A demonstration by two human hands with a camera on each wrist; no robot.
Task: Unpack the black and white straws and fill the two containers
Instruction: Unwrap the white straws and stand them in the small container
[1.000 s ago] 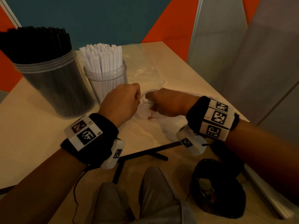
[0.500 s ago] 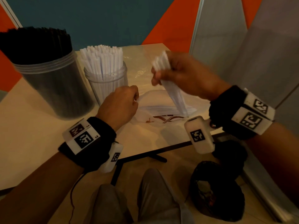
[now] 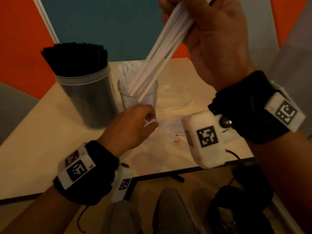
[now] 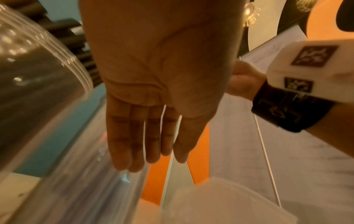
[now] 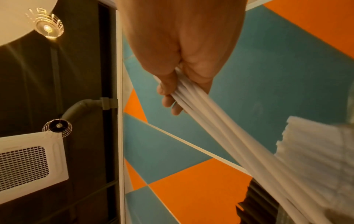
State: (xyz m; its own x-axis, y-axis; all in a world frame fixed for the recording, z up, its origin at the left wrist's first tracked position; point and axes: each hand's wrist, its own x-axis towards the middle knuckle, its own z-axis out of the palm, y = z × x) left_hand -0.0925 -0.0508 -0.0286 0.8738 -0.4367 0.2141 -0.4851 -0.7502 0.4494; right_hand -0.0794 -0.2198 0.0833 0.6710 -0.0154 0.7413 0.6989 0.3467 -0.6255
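Apparently nearly done: black jar packed, white jar mostly filled; right hand clenches straws above it, left hand pinches bag beside it.

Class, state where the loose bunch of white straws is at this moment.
Head view: the bunch of white straws is gripped high in the right hand, slanting down toward the small clear container, right of the black-straw container.

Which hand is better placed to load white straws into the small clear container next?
Right. The right hand grips a bundle of white straws angled down at the small clear container; the left hand sits low, pinching the plastic packet.
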